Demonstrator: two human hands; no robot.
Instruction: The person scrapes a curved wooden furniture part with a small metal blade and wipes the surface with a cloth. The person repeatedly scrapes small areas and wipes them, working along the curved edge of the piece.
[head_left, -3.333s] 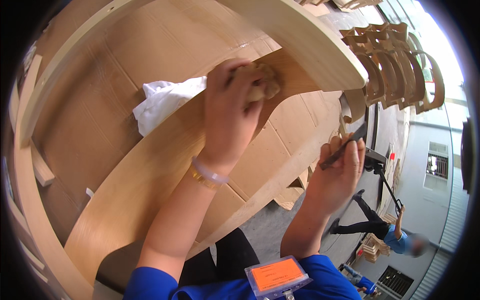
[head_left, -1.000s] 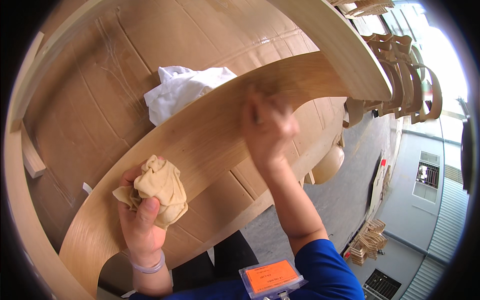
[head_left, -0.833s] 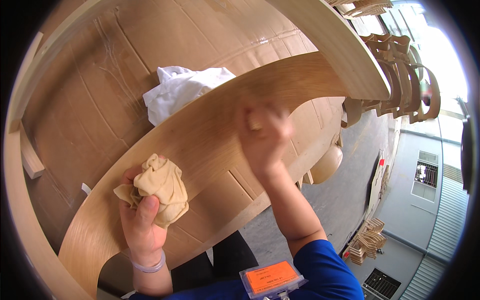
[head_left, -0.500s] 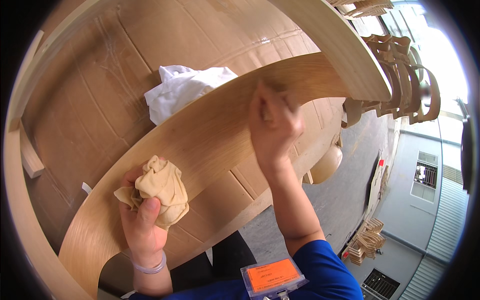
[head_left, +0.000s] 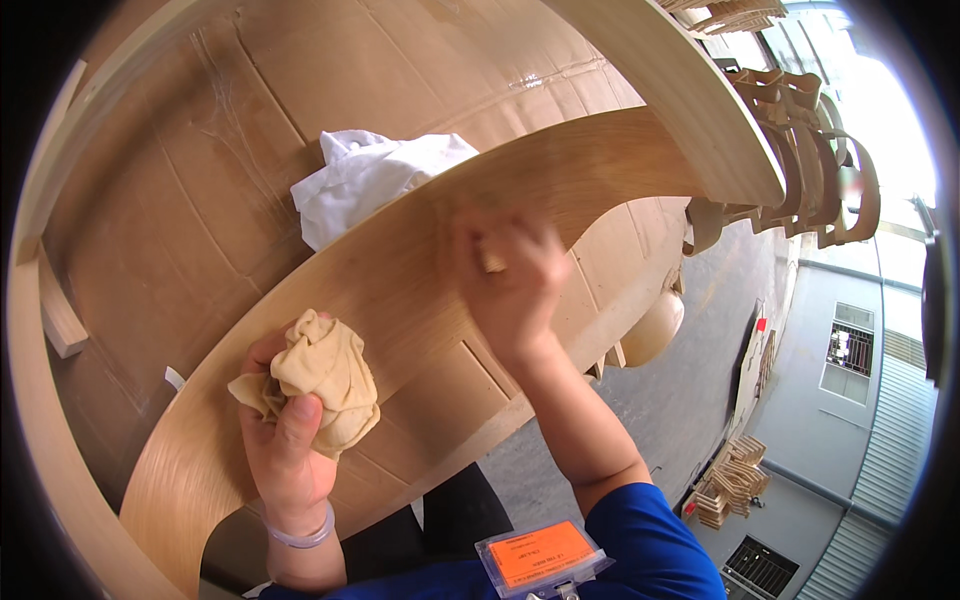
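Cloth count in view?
2: tan cloth in the left hand; white cloth on the cardboard, partly behind the curved board. More may be hidden, e.g. in the blurred right hand.

The right fingers (head_left: 548, 262) are found blurred; the cloth (head_left: 325, 375) in the left fingers (head_left: 300, 415) is sharply resolved. To the upper right of both, a bright opening (head_left: 895, 110) is blown out. Beyond the right fingers, glare is noted on cardboard (head_left: 525, 82). Outermost edges are bowed and darkened.

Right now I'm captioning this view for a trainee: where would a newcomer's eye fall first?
On the broad curved wooden panel sweeping diagonally across the middle, with the blurred right hand at its centre. At lower left, the left hand holds a crumpled cream cloth; a white cloth shows beyond the panel's upper edge.
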